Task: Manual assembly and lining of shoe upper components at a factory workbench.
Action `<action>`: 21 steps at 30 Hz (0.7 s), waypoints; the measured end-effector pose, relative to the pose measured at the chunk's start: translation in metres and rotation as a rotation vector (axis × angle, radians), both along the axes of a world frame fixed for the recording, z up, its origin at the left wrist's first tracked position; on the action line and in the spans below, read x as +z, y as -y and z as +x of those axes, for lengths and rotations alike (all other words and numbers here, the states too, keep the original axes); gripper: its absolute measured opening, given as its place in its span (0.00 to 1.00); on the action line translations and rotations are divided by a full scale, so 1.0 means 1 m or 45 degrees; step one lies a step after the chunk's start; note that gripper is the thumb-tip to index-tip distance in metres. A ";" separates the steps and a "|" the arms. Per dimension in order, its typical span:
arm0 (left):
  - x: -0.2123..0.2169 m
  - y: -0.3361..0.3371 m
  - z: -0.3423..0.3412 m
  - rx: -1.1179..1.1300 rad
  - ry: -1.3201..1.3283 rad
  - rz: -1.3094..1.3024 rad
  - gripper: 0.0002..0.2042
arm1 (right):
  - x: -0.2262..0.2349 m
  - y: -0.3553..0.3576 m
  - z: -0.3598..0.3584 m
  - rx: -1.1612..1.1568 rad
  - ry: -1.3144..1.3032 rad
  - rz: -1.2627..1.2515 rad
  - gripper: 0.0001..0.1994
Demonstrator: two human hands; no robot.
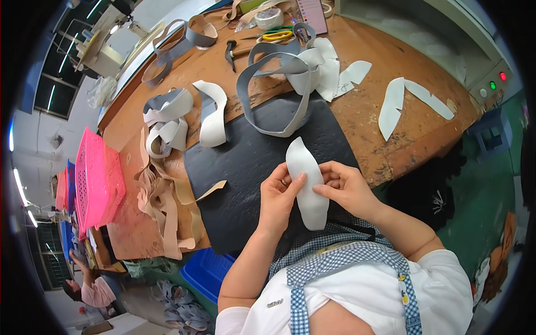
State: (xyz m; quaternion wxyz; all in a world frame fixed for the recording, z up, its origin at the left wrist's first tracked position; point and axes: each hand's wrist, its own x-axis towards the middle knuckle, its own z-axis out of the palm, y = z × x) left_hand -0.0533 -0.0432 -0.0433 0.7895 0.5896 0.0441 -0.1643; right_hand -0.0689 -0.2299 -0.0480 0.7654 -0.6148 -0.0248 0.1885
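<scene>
Above the near edge of a black mat, I hold a long white cut piece [311,209], leather-like, with a pointed top and curved sides. My left hand [276,196] is closed on its left edge, thumb lying on the white face. On the opposite edge my right hand [347,188] pinches it between thumb and curled fingers. Beyond my hands, a grey-and-white looped strip [244,95] stands on the black mat [245,167]. A curved white strip with a grey backing [213,120] rests by the mat's far left corner.
Several white pattern pieces [392,109] lie at the right of the wooden table [413,148]. Yellow-handled scissors [277,35] and a hammer [230,54] are at the back. Tan strips [159,204] pile up left, near a pink basket [100,181]. A person [95,290] works farther left.
</scene>
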 end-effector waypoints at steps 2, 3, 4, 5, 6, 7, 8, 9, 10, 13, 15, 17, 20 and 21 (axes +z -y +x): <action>0.002 -0.005 0.000 0.009 0.009 0.005 0.16 | -0.001 -0.004 0.002 0.019 0.010 0.019 0.16; 0.005 -0.007 0.002 0.048 -0.017 0.006 0.15 | 0.001 -0.004 0.003 0.021 0.002 0.010 0.16; 0.006 -0.010 0.005 0.086 -0.038 0.010 0.15 | 0.002 -0.006 0.005 0.021 -0.001 0.003 0.16; 0.005 -0.011 0.005 0.086 -0.034 0.013 0.15 | 0.001 -0.006 0.005 0.022 0.003 0.006 0.16; 0.001 -0.013 0.004 0.097 -0.030 0.026 0.15 | -0.002 -0.006 0.005 0.052 -0.025 0.019 0.16; -0.001 -0.012 0.004 0.105 -0.027 0.037 0.14 | -0.003 -0.004 0.005 0.081 -0.054 0.029 0.16; 0.000 -0.011 0.006 0.100 -0.023 0.036 0.14 | -0.002 -0.004 0.007 0.075 -0.050 0.029 0.16; 0.002 -0.010 0.008 0.078 0.001 0.056 0.13 | 0.000 -0.005 0.008 0.079 -0.079 0.089 0.16; 0.003 -0.008 0.009 0.058 0.022 0.075 0.13 | 0.001 -0.005 0.010 0.086 -0.109 0.149 0.16; 0.012 0.000 0.016 -0.112 0.102 0.097 0.12 | 0.001 -0.001 0.015 0.070 -0.080 0.119 0.17; 0.010 0.004 0.023 -0.146 0.166 0.166 0.11 | -0.001 0.001 0.017 0.062 -0.057 0.127 0.16; 0.016 0.011 0.032 -0.259 0.507 0.615 0.11 | -0.001 0.006 0.017 0.007 -0.022 0.087 0.15; 0.026 0.017 0.047 -0.082 0.794 0.783 0.12 | -0.007 0.013 0.019 -0.140 -0.002 0.140 0.14; 0.026 0.014 0.054 -0.020 0.914 0.867 0.12 | -0.007 0.015 0.021 -0.209 0.005 0.158 0.14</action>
